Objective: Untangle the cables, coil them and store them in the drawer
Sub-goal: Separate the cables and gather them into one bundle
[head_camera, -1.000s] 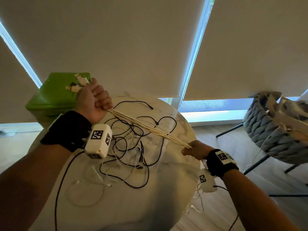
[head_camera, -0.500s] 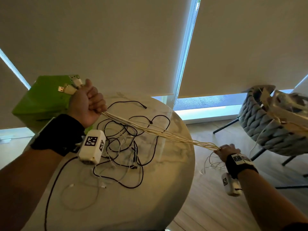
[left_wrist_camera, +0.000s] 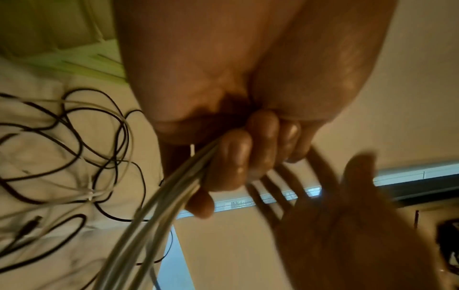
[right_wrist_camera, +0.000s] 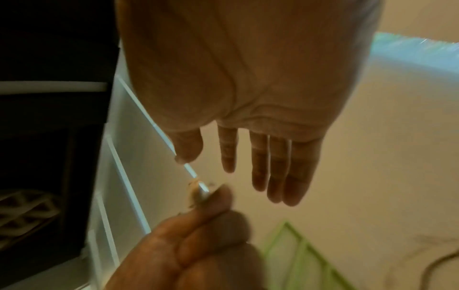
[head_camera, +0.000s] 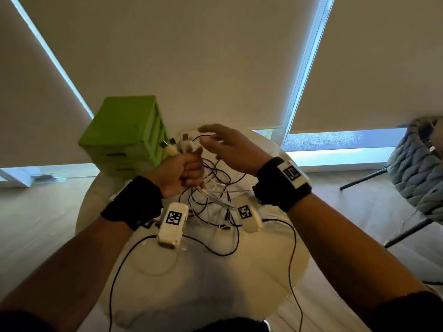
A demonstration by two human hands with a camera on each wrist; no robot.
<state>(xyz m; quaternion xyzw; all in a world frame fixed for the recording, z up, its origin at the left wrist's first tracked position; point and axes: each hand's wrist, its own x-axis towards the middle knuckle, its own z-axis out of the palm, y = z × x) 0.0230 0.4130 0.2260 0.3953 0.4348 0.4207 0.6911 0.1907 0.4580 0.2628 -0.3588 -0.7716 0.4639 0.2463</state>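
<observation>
Left hand (head_camera: 183, 173): closed grip on a bundle of white cables (left_wrist_camera: 159, 206), plugs poking out above the fist. Right hand (head_camera: 233, 149): fingers spread, holding nothing, just beside it. Black cables (head_camera: 215, 188) lie tangled on the tabletop (head_camera: 215, 283). Nothing coiled; green drawer unit (head_camera: 124, 135) looks shut. Judged early.

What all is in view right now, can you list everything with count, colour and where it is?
white cables: one bundle, white, gripped in left fist, plug ends sticking up
black cables: tangled, count unclear, black, on table
table: one, pale marble, round, centre
drawer unit: one, green, far left of table
chair: one, grey knitted, right
blinds: beige, behind
left hand: fisted on white cables
right hand: open, empty, above tangle
</observation>
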